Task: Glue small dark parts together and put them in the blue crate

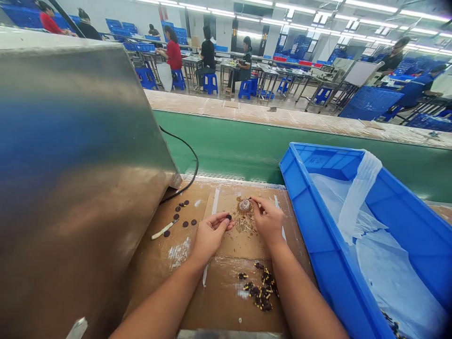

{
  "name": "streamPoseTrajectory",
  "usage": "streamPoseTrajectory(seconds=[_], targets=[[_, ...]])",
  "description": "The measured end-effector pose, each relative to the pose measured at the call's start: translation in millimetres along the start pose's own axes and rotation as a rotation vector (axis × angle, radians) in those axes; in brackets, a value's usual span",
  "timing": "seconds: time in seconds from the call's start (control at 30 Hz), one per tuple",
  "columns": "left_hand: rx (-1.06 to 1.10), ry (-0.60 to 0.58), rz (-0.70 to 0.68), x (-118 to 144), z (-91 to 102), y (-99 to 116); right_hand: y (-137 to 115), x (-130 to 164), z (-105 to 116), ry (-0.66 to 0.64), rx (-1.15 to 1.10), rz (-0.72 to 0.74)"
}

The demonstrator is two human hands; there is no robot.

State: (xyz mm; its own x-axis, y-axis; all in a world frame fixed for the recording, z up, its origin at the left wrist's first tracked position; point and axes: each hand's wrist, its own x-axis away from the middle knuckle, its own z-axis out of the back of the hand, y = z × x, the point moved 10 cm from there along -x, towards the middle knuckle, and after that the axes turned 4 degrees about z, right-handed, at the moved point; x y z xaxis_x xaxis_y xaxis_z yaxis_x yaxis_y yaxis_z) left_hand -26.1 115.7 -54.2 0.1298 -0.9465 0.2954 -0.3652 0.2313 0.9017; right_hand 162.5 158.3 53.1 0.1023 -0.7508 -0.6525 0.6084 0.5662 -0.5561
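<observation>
On brown cardboard [226,292], left hand [208,238] fingers pinch a dark disc [229,217]; right hand [268,221] fingers grip something unclear.

That crate [314,207] on the right is looking bright blue with a see-through whitish plastic liner [356,197] draped in it, and the belt [247,150] behind is showing flat green. The worktop [226,292] is coming across as plain cardboard brown with white smears, the little discs [184,224] are looking dark brown, and the pile of small parts [261,289] is showing black with yellow flecks. The big housing [70,165] on the left is reading as brushed silver, picking up blue reflections, with a black cable [190,160] trailing out.
</observation>
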Motion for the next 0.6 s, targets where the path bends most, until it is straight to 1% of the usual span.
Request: streamPoseTrajectory(seconds=[0.1, 0.17, 0.2, 0.27, 0.37, 0.47, 0.53, 0.6], targets=[[-0.001, 0.000, -0.008, 0, 1.1, -1, -8, 4, 15, 0.119, -0.018, 0.028], [0.003, 0.005, -0.008, 0, 1.5, -2, -8, 7, 17, 0.129, -0.035, 0.006], [0.006, 0.008, -0.007, 0, 1.7, -2, -4, 8, 14, 0.107, -0.049, -0.048], [0.016, 0.015, -0.004, 0, 2.0, -3, 10, 11, 8, 0.055, -0.117, -0.219], [0.023, 0.020, -0.008, 0, 2.6, -3, 21, 21, -1, 0.009, -0.385, -0.454], [0.015, 0.005, -0.039, 0, 1.8, 0, 12, 40, -22, -0.113, -0.705, -0.608], [0.004, -0.006, -0.053, 2, 0.7, 2, 5, 54, -34, -0.164, -0.822, -0.674], [0.002, -0.005, -0.047, 3, 0.3, 2, 0, 63, -43, -0.174, -0.880, -0.690]])
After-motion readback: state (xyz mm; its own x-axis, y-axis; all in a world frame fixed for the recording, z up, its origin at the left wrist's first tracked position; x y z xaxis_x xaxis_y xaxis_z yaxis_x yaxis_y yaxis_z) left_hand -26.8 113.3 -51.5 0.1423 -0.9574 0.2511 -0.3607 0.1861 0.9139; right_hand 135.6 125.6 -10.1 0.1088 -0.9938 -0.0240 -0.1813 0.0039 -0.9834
